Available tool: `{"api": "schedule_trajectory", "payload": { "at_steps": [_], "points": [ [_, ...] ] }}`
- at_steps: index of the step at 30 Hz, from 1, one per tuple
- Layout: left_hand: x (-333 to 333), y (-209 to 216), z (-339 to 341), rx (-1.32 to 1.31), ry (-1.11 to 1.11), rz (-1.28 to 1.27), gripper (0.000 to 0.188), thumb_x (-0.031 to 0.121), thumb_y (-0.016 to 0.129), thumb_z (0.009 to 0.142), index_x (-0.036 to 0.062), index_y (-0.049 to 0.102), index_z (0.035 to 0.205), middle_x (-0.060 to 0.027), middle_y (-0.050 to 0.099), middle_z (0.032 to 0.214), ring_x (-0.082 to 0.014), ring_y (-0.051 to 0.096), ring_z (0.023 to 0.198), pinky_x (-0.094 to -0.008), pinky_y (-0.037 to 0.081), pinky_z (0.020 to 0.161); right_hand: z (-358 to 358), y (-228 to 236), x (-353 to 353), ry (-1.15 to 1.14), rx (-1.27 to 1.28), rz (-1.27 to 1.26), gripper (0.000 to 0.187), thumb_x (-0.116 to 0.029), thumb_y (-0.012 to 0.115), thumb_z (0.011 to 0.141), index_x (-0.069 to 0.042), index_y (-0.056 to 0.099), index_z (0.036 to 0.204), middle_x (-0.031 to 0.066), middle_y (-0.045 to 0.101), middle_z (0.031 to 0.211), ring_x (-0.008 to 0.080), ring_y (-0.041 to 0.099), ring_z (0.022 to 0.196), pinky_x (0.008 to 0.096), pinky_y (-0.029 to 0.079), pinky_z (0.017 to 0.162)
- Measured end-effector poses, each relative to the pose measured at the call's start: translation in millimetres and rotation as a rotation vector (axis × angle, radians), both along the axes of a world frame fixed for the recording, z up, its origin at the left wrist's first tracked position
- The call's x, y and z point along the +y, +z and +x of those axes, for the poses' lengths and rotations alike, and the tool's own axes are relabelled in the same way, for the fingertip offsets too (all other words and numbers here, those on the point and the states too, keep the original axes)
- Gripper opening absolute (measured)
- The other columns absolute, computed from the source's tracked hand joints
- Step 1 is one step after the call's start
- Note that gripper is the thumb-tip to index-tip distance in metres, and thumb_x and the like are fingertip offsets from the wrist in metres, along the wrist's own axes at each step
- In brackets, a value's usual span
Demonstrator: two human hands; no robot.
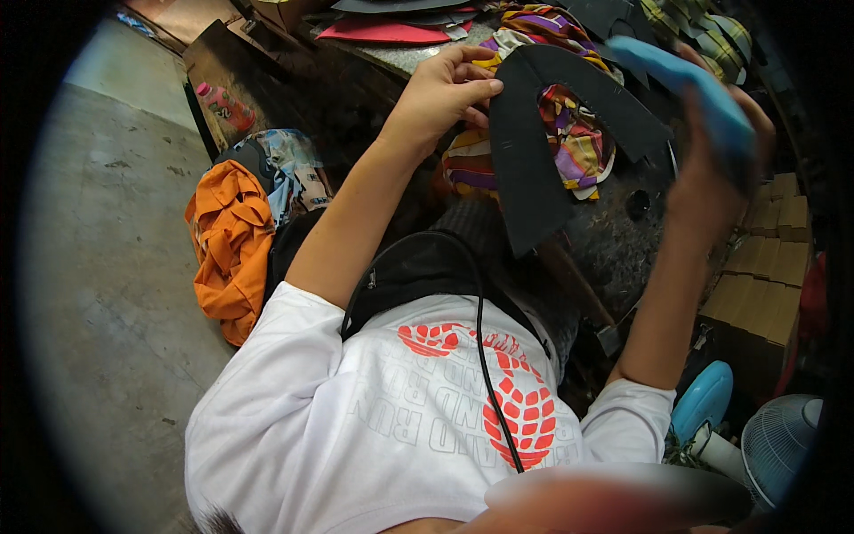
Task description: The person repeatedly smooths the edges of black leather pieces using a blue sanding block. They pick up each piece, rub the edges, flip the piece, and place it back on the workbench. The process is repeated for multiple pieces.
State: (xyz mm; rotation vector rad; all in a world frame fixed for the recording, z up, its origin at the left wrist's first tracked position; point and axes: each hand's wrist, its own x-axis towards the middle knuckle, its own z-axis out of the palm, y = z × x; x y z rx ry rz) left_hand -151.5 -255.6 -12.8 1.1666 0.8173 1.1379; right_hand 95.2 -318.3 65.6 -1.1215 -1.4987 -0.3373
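My left hand (449, 96) is closed, its thumb and fingers pinching the upper left edge of a flat black horseshoe-shaped sheet (532, 169). Small light marks like staples show on the sheet. Through its opening a crumpled patterned cloth (576, 147) is visible. Raised at the right, my right hand (712, 173) is wrapped round a long blue tool (689, 76) shaped like a stapler. Motion smears both this hand and the tool, which is apart from the sheet.
Under the sheet is a dark worktop (618, 240). Red and black flat pieces (387, 31) are stacked beyond. An orange cloth (233, 240) and a pink-capped bottle (224, 105) are at left. Brown cardboard pieces (763, 276) and a fan (783, 445) are at right. A black cable (481, 338) crosses my shirt.
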Motion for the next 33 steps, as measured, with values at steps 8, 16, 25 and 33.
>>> {"api": "schedule_trajectory", "payload": {
  "at_steps": [8, 16, 25, 33],
  "points": [
    [2, -5, 2, 0.059, 0.049, 0.051, 0.041, 0.008, 0.071, 0.089, -0.0001, 0.057, 0.126, -0.0057, 0.066, 0.094, -0.0119, 0.066, 0.08, -0.0222, 0.056, 0.063, -48, -68, 33, 0.307, -0.153, -0.579, 0.036, 0.001, 0.068, 0.084, -0.016, 0.055, 0.114, 0.0126, 0.071, 0.092, 0.0347, 0.071, 0.091, 0.043, 0.055, 0.082],
    [-12, -3, -2, 0.394, 0.344, 0.466, 0.034, 0.013, 0.071, 0.089, -0.0014, 0.061, 0.118, -0.0129, 0.069, 0.089, -0.0157, 0.069, 0.077, -0.0275, 0.055, 0.055, -41, -63, 14, 0.128, -0.393, -0.497, 0.032, -0.008, 0.069, 0.088, -0.014, 0.05, 0.112, 0.0112, 0.071, 0.088, 0.033, 0.07, 0.09, 0.0481, 0.042, 0.109],
    [-62, -6, 1, 0.342, -0.183, -0.069, 0.034, 0.033, 0.067, 0.095, -0.0009, 0.069, 0.1, -0.004, 0.068, 0.074, -0.0091, 0.063, 0.056, -0.0202, 0.05, 0.051, -20, -58, 17, -0.056, -0.499, -0.493, 0.026, -0.014, 0.064, 0.092, -0.017, 0.051, 0.114, 0.0098, 0.071, 0.09, 0.033, 0.07, 0.089, 0.0528, 0.039, 0.108],
    [-52, -20, 3, -0.163, 0.001, -0.211, 0.02, 0.018, 0.053, 0.102, -0.0007, 0.059, 0.107, -0.0041, 0.065, 0.089, -0.0096, 0.064, 0.073, -0.023, 0.053, 0.066, 11, -17, -12, -0.21, -0.075, -0.528, 0.024, -0.013, 0.068, 0.09, -0.012, 0.061, 0.113, 0.0107, 0.072, 0.102, 0.0277, 0.07, 0.097, 0.0426, 0.049, 0.096]
  ]
}}
